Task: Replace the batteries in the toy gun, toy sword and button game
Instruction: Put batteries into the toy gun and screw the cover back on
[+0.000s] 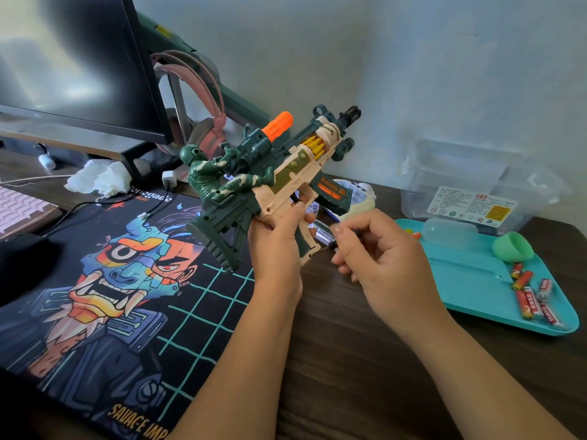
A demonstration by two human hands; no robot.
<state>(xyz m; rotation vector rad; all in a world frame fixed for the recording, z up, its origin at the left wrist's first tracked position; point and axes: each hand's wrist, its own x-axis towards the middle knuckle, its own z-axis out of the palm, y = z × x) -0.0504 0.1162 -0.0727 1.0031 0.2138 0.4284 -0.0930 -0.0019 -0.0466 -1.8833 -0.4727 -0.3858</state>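
A green and beige toy gun [279, 173] with an orange tip and a soldier figure is held up over the desk, barrel pointing up and right. My left hand [276, 246] grips it around the handle. My right hand [374, 255] pinches a small screwdriver [327, 247] whose tip meets the bottom of the gun's grip. A white button game [362, 195] lies behind the gun, partly hidden. Several red batteries [530, 296] lie in the teal tray [470, 281] at the right. The toy sword is not recognisable in view.
A printed desk mat [111, 281] covers the left of the dark wooden desk [349, 360]. A monitor [73, 65], pink headphones [203, 122], crumpled tissue [98, 179] and a pink keyboard [19, 211] stand at the back left. A clear plastic box [476, 185] sits behind the tray, with a green cup [513, 247] on the tray.
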